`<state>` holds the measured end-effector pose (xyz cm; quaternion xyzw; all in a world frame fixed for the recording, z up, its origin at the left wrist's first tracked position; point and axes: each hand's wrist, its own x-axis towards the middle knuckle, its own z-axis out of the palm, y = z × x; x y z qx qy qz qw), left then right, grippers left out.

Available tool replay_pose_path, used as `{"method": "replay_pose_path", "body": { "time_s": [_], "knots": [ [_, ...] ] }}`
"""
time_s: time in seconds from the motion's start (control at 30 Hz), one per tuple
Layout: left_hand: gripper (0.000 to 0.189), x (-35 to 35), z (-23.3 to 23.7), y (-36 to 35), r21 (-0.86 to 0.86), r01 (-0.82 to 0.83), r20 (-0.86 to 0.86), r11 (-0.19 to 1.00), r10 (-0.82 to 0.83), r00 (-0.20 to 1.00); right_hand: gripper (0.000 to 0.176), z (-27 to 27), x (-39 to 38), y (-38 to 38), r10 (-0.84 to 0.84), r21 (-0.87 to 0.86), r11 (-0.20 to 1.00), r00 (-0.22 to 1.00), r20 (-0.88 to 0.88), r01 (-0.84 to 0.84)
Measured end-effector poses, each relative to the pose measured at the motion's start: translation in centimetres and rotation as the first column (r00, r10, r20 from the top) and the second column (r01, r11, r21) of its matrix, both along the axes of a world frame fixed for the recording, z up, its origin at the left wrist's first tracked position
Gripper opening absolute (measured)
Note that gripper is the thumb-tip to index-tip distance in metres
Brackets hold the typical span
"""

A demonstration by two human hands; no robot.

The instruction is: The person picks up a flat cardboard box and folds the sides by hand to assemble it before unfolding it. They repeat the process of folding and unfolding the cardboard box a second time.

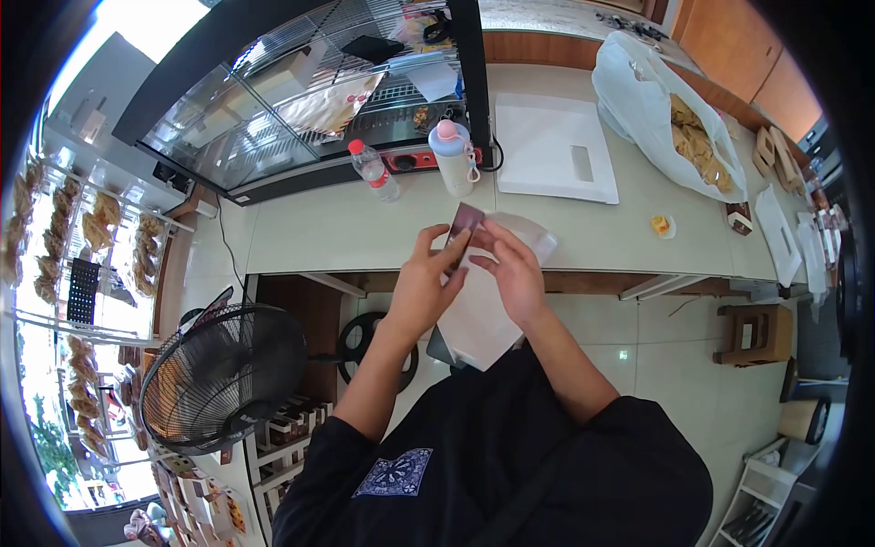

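Note:
A small, flat, dark maroon rectangular piece (467,217), possibly card, is held upright in front of me. My left hand (425,281) is closed on it, with fingers across its face and thumb below. Bent inward, the fingers of my right hand (516,275) meet its right edge, thumb a little lower. The piece's back and the right fingertips are partly hidden. Beneath both hands, a whitish translucent sheet or bag (488,319) spreads from the counter edge down towards my lap. A dark flat object (440,348) peeks out under its left side.
On the counter (301,232) stand a red-capped bottle (374,173) and a pink-lidded bottle (453,159), before a glass display case (301,100). A white tray (547,118), plastic bag (629,82), and small brown-and-white box (739,219) lie rightward. A fan (223,378) stands left.

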<state>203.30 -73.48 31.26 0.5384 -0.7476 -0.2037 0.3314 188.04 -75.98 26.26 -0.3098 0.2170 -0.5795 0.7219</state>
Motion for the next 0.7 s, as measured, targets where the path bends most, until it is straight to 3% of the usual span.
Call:
{"method": "replay_pose_path", "body": {
  "time_s": [0.03, 0.13, 0.17, 0.27, 0.3, 0.4, 0.5, 0.57, 0.67, 0.7],
  "knots": [
    [0.055, 0.1, 0.1, 0.1, 0.02, -0.056, -0.036, 0.998, 0.057, 0.998, 0.032, -2.5, -0.5, -0.4, -0.006, -0.123, 0.992, 0.954, -0.3, -0.033],
    [0.055, -1.0, -0.5, 0.3, 0.054, -0.041, -0.422, 0.998, 0.06, 0.905, 0.028, -2.9, 0.5, 1.5, 0.126, -0.112, 0.963, 0.773, -0.622, -0.247],
    [0.062, -1.1, -0.7, 0.3, 0.108, 0.09, -0.547, 0.99, -0.016, 0.837, 0.028, -2.8, 1.3, 1.8, -0.011, -0.264, 0.949, 0.822, -0.569, -0.17],
    [0.072, -0.6, 0.4, 0.4, -0.071, 0.26, -0.306, 0.963, -0.269, 0.913, 0.027, -1.4, 0.6, 1.1, 0.019, -0.199, 0.97, 0.86, -0.51, -0.14],
    [0.075, -0.8, 1.5, 0.9, 0.056, 0.238, -0.335, 0.97, -0.207, 0.919, 0.023, -1.4, 0.2, 0.7, 0.039, -0.202, 0.965, 0.856, -0.516, -0.166],
    [0.046, -0.5, 1.4, 1.1, -0.164, 0.015, -0.092, 0.986, -0.031, 0.995, 0.019, -1.4, 0.0, 0.6, -0.106, -0.202, 0.979, 0.859, -0.502, 0.002],
    [0.02, 2.1, 0.4, 1.2, 0.17, -0.083, -0.333, 0.982, 0.136, 0.933, 0.021, -1.5, -0.1, 0.9, -0.236, -0.238, 0.962, 0.842, -0.486, 0.132],
    [0.011, 1.9, -0.5, 0.9, 0.092, -0.074, -0.464, 0.993, 0.109, 0.879, 0.024, -1.4, 0.5, 1.6, -0.353, -0.258, 0.93, 0.825, -0.442, 0.261],
    [0.008, 1.1, -1.4, 0.6, 0.076, -0.036, -0.593, 0.996, 0.074, 0.802, 0.027, -2.3, 2.5, 2.3, -0.454, -0.246, 0.887, 0.64, -0.62, 0.391],
    [0.008, 0.8, -1.5, 0.5, 0.09, -0.013, -0.624, 0.996, 0.067, 0.778, 0.027, -2.3, 3.2, 2.4, -0.537, -0.367, 0.844, 0.617, -0.576, 0.392]
  ]
}}
